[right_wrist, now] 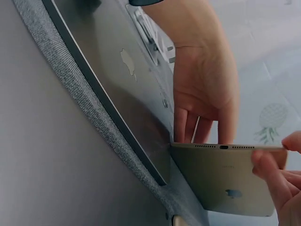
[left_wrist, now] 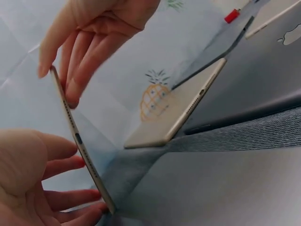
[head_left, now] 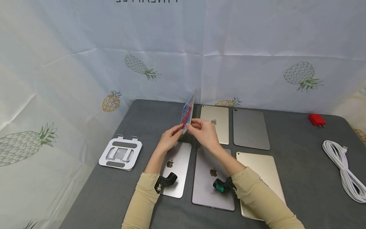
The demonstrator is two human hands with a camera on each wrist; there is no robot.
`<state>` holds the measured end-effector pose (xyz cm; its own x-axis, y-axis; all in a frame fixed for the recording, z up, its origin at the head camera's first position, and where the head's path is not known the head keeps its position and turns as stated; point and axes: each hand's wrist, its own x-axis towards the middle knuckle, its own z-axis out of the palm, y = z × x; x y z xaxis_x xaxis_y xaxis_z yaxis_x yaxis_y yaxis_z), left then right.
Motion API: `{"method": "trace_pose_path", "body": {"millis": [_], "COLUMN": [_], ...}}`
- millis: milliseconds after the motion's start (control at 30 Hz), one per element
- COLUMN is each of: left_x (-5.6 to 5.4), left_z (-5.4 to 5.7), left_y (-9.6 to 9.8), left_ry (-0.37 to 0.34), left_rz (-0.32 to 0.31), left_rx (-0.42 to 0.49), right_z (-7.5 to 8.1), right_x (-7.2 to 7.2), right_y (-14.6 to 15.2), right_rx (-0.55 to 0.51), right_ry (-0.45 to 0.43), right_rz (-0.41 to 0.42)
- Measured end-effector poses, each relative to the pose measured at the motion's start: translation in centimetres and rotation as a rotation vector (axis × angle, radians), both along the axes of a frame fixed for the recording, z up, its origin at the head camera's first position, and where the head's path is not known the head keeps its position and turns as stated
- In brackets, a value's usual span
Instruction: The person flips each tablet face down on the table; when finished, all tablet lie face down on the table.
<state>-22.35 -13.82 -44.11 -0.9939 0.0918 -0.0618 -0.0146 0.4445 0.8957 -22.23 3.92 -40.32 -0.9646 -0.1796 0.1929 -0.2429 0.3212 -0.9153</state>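
Note:
A gold-backed tablet (head_left: 187,111) stands on edge in the air, its lit screen turned left. My right hand (head_left: 206,133) pinches one corner of it, thumb on the screen side and fingers on the back. On the screen side, the fingers of my left hand (head_left: 168,140) touch the tablet near its port edge, fairly straight. The right wrist view shows the tablet's back (right_wrist: 230,174) and its port. Beneath the hands lie a silver tablet (head_left: 177,162) and a grey tablet (head_left: 213,187), backs up.
Face down on the table (head_left: 297,178) are another gold tablet (head_left: 221,127), a dark grey one (head_left: 251,128) and a gold one (head_left: 261,171). A folded white stand (head_left: 121,153) is at left. A red charger (head_left: 316,120) and a coiled white cable (head_left: 343,171) lie at right.

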Motion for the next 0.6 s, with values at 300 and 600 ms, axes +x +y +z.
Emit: {"method": "trace_pose_path", "body": {"millis": [300,600], "left_x": [0.2,0.2], "left_z": [2.8,3.6], "left_y": [-0.4,-0.4], "left_ry": [0.194,0.233], "left_rz": [-0.008,-0.026], "left_rx": [0.071,0.127], "right_z": [-0.5,-1.1], "right_x": [0.3,0.4], "right_y": [-1.3,-2.1], "right_rx": [0.054,0.088], "right_ry": [0.156,0.271], "right_rz": [0.066,0.073]}}
